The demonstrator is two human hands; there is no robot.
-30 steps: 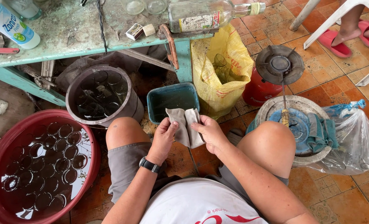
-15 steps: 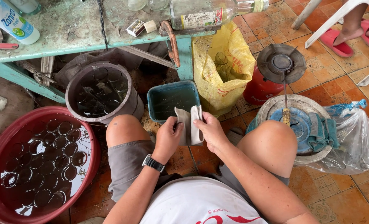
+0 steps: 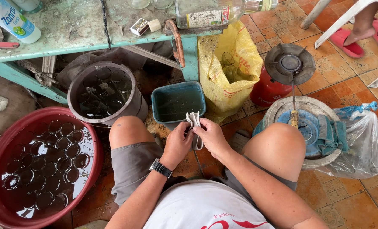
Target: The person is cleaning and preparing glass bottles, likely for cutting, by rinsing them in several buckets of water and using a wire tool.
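Note:
I sit low with my knees apart over an orange tiled floor. Both my hands meet in front of me on a small grey cloth (image 3: 194, 120), now folded into a narrow bundle. My left hand (image 3: 178, 142), with a black watch on the wrist, pinches it from the left. From the right, my right hand (image 3: 212, 135) grips it too. The cloth sticks up between my fingers, just in front of a small teal rectangular tub (image 3: 178, 101) holding dark liquid.
A red basin (image 3: 10, 123) and a grey bucket (image 3: 131, 91), both with several glass jars under water, sit at the left. A green table (image 3: 70, 34) holds bottles. A yellow bag (image 3: 229, 68), red gas stove (image 3: 288, 63), round grey block with cloths (image 3: 307, 127), clear plastic bag (image 3: 363, 140); another person's feet (image 3: 358, 38).
The cloth was spread wider between my hands. I have folded it together and my hands have closed in on it until they touch.

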